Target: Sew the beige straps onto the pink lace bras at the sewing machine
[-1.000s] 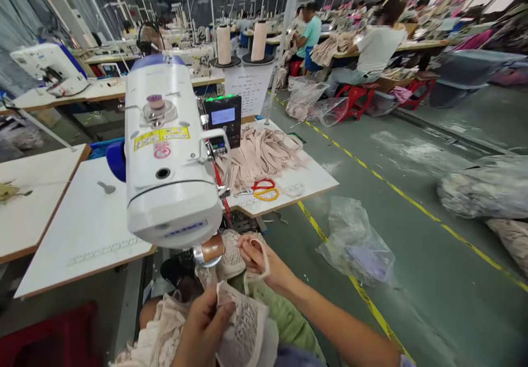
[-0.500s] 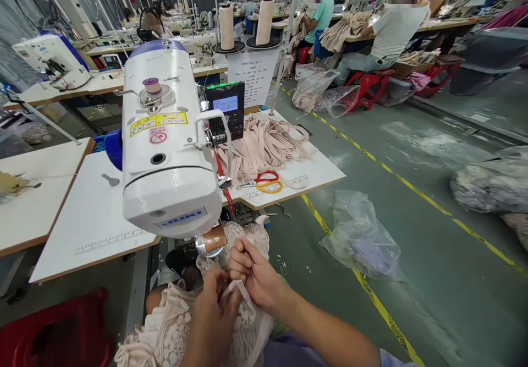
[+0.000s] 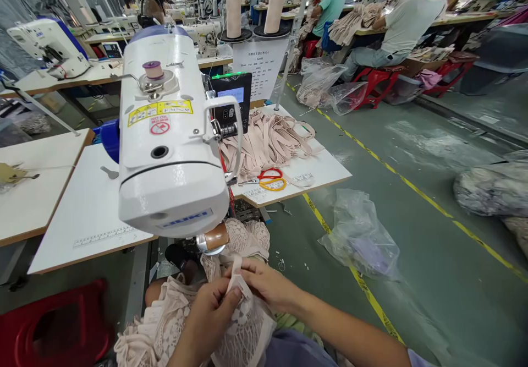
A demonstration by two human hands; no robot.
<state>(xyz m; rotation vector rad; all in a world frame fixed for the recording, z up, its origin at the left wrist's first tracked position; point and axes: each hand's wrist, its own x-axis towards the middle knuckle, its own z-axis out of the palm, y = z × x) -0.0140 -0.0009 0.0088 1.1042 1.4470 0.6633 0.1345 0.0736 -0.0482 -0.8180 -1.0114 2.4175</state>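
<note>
Left fingers (image 3: pixel 231 302) pinch lace garment (image 3: pixel 243 331). Right hand (image 3: pixel 272 285) at strap (image 3: pixel 236 266), can't tell grip. Sewing machine (image 3: pixel 173 141) at hands' 11 o'clock.

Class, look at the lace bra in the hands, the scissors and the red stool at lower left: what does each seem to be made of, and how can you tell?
Lace bra: probably synthetic fabric, matte and sheer, judging by its patterned openwork; fibre uncertain.
Scissors: handles perhaps plastic, smooth and brightly coloured; greyish blades likely metal.
Red stool: likely moulded plastic, shiny, given highlights along rounded edges.
</note>
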